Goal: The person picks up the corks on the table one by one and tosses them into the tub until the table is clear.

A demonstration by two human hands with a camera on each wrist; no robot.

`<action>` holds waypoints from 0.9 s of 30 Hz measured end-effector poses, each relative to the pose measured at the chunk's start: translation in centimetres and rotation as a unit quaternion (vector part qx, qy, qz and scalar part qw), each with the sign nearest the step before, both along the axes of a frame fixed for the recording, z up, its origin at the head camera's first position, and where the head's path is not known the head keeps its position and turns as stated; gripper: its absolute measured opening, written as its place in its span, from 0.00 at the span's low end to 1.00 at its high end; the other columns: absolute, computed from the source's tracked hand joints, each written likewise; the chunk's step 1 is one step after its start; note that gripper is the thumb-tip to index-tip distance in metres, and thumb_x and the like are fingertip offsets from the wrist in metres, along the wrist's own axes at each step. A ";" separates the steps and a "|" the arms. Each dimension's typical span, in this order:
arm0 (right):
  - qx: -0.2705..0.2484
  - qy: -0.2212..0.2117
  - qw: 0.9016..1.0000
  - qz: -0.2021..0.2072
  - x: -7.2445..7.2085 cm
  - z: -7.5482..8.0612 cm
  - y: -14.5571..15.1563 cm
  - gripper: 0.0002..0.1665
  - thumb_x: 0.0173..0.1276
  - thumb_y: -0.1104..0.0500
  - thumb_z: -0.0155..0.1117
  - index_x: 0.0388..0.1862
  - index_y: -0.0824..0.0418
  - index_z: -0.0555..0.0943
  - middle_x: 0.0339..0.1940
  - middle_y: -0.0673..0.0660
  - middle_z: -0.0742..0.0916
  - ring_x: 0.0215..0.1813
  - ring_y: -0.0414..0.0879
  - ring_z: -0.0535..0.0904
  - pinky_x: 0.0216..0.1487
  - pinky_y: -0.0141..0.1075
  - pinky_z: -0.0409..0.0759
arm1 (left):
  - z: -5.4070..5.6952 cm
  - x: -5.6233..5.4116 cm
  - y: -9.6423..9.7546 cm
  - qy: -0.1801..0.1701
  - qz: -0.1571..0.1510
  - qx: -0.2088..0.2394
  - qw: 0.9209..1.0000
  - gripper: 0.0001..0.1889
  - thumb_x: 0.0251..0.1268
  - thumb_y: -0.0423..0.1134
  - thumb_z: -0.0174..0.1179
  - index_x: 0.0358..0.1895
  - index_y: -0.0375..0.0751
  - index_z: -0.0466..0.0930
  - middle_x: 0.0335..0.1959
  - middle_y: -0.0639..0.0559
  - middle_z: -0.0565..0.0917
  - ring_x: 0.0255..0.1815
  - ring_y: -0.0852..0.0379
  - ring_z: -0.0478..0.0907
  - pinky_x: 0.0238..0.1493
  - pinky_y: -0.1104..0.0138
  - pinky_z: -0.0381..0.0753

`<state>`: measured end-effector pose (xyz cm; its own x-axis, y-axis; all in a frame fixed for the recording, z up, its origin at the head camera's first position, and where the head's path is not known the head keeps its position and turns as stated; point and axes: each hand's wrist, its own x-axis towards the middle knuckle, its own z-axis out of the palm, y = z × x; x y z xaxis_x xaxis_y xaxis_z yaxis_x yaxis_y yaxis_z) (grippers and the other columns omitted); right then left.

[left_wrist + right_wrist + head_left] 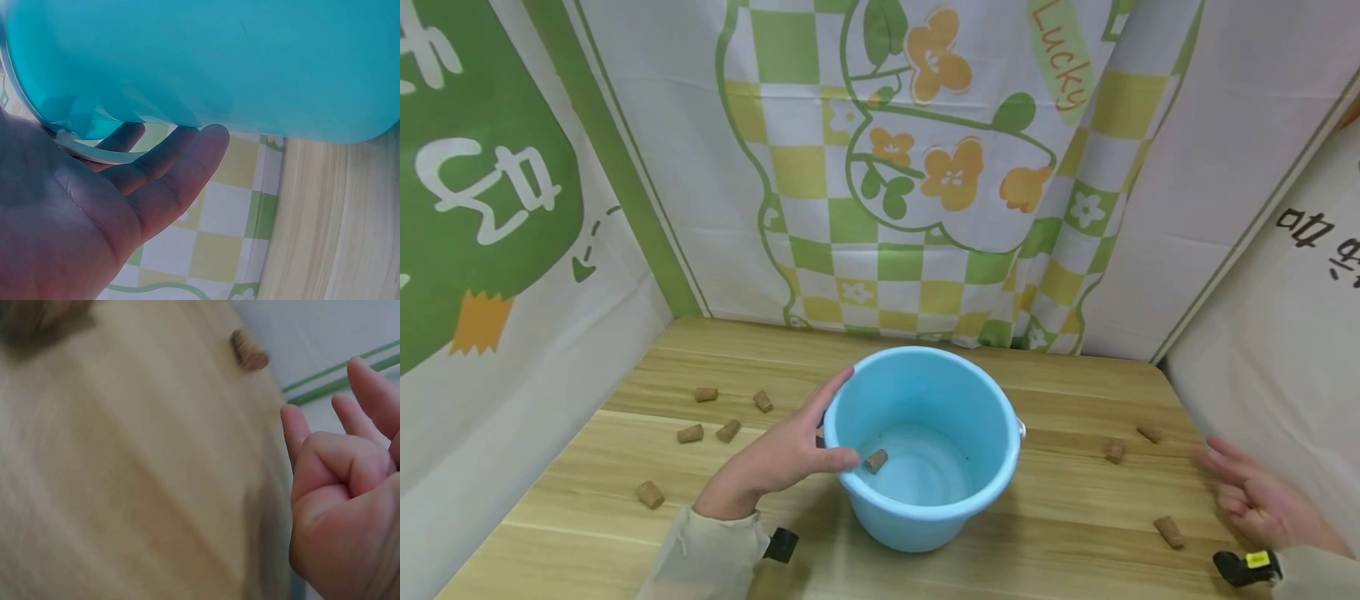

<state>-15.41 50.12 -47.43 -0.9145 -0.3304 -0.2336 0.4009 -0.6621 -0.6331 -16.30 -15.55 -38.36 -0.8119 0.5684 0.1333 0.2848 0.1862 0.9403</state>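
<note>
A light blue bucket point(917, 529) stands upright on the table, with one cork point(876, 461) on its floor. My left hand point(775, 458) grips its left rim, thumb over the edge and the other fingers along the outside. In the left wrist view those fingers point(181, 184) lie against the bucket wall beside the pale bucket handle point(100, 154). Over the table's right edge is my right hand point(1258, 496), some fingers extended and others bent, with nothing visible in it. Nearest to it lie three corks point(1168, 532); the right wrist view shows one cork point(249, 351) beyond the fingertips.
Several more corks point(650, 495) lie scattered on the table left of the bucket. The wooden table point(1075, 533) is bordered by a patterned curtain point(917, 267) behind and printed cloth walls point(1262, 350) on both sides.
</note>
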 end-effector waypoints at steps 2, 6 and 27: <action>0.013 -0.026 0.999 -0.022 -0.1 -0.5 0.1 0.17 0.82 0.62 0.46 0.45 0.57 0.85 0.46 0.56 0.87 0.25 0.30 0.48 0.26 0.24 0.57 | 0.0 0.0 0.0 -0.002 0.000 0.001 1.000 0.56 0.59 0.51 0.71 0.82 0.59 0.38 0.75 0.40 0.56 0.64 0.35 0.68 0.54 0.53 0.77; 0.055 -0.029 0.997 -0.042 -0.5 -1.0 0.1 0.15 0.82 0.63 0.47 0.42 0.55 0.83 0.45 0.53 0.87 0.24 0.31 0.50 0.24 0.26 0.61 | 0.0 0.0 0.0 -0.008 -0.002 0.003 1.000 0.56 0.59 0.51 0.71 0.81 0.59 0.38 0.75 0.40 0.57 0.64 0.36 0.69 0.54 0.53 0.77; 0.260 0.021 0.965 -0.019 -3.4 -0.8 -1.0 0.35 0.78 0.65 0.54 0.77 0.38 0.63 0.43 0.41 0.85 0.19 0.31 0.62 0.18 0.25 0.65 | 0.1 0.0 0.0 -0.014 -0.005 0.003 1.000 0.56 0.59 0.51 0.71 0.81 0.61 0.37 0.75 0.40 0.57 0.65 0.37 0.68 0.55 0.54 0.76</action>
